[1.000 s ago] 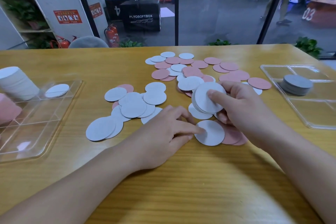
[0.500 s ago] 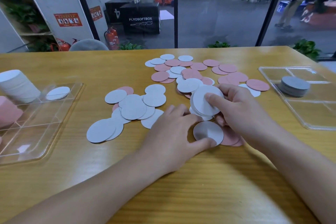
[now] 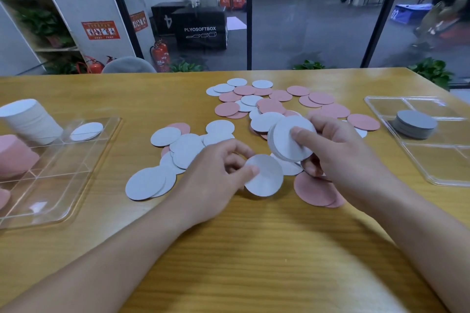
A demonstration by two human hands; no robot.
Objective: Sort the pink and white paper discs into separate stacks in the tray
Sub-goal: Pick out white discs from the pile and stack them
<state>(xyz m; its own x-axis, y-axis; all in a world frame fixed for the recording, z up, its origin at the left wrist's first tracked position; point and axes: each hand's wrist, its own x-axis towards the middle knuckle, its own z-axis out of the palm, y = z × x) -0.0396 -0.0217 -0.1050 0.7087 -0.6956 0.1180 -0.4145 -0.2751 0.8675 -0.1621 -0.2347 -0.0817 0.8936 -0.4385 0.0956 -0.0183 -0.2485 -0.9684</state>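
Observation:
Loose pink discs (image 3: 319, 189) and white discs (image 3: 165, 136) lie scattered over the middle of the wooden table. My left hand (image 3: 216, 175) pinches a single white disc (image 3: 265, 175), lifted off the table. My right hand (image 3: 338, 152) holds a small stack of white discs (image 3: 291, 141) upright, thumb across its face. A clear divided tray (image 3: 66, 160) sits at the left with a tall white stack (image 3: 30, 121), a pink stack (image 3: 14, 155) and one white disc (image 3: 86, 131) in it.
A second clear tray (image 3: 432, 160) at the right holds a stack of grey discs (image 3: 414, 123). More pink and white discs (image 3: 267, 101) spread toward the table's far edge. Glass panels stand beyond the table.
My left hand slid its fingers under a white disc lying flat in front of the right hand and has picked it up. The right hand's stack stayed roughly in place.

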